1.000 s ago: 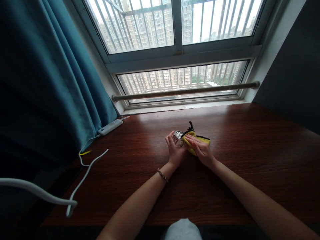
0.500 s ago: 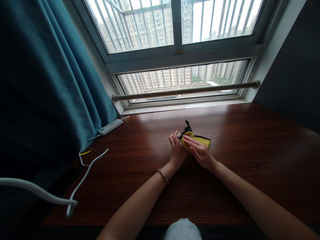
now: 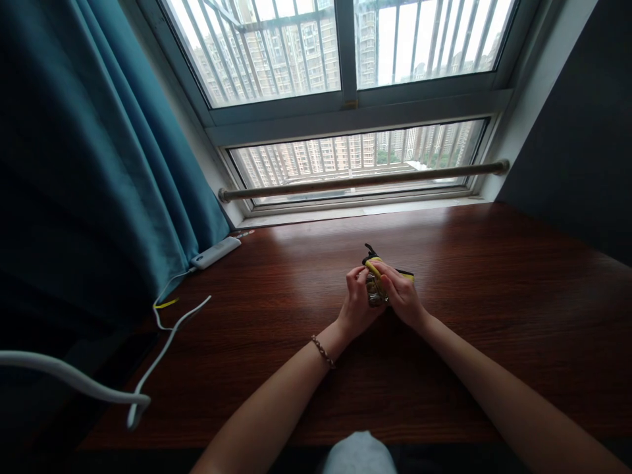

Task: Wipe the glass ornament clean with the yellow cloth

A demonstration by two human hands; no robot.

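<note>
My left hand (image 3: 356,304) is closed around a small, shiny, clear-looking object (image 3: 376,291) with glints on it; its exact kind I cannot make out. Against the upper right of this object, my right hand (image 3: 405,301) presses a yellow cloth (image 3: 374,268) with black edging. The fingers are folded over the cloth, and one of its corners sticks out to the right. A black strip (image 3: 369,251) pokes up beyond the fingertips. Both hands meet just above the middle of the wooden tabletop (image 3: 276,368). My fingers cover part of the object.
A white power strip (image 3: 216,253) lies at the back left beside the blue curtain (image 3: 148,164). White cables (image 3: 168,349) and a yellow tie (image 3: 166,303) run along the left side. A metal rail (image 3: 365,182) crosses the window behind the table.
My right hand has drawn the cloth back and to the right, with its fingers now more curled. More of the shiny object shows between my hands, and my left hand has shifted slightly right.
</note>
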